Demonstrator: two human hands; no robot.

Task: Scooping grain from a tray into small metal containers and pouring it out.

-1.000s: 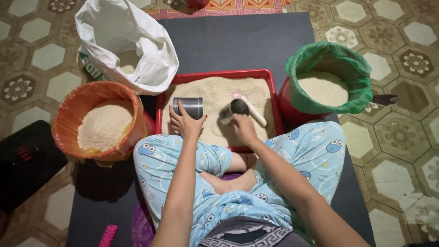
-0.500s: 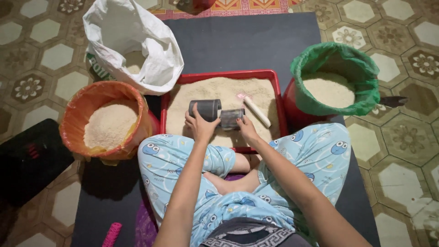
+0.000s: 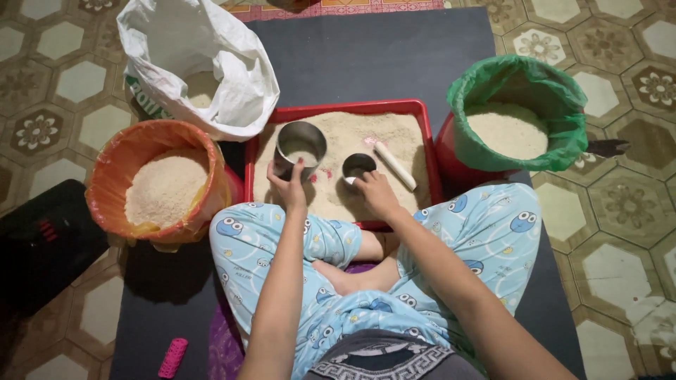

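Steel cup (image 3: 301, 146) upright in my left hand (image 3: 287, 188), part-filled with grain; right hand (image 3: 374, 194) grips small scoop (image 3: 358, 167). Red tray (image 3: 338, 108) holds plenty more.

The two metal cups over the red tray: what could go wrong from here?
1. The left hand grips the larger metal cup only by its side; if it tips, the grain inside could spill, perhaps past the red tray.
2. The right hand holds the small metal cup close to the white stick lying in the grain; a careless move might knock it.
3. The white sack leans over the tray's corner and may slump in.
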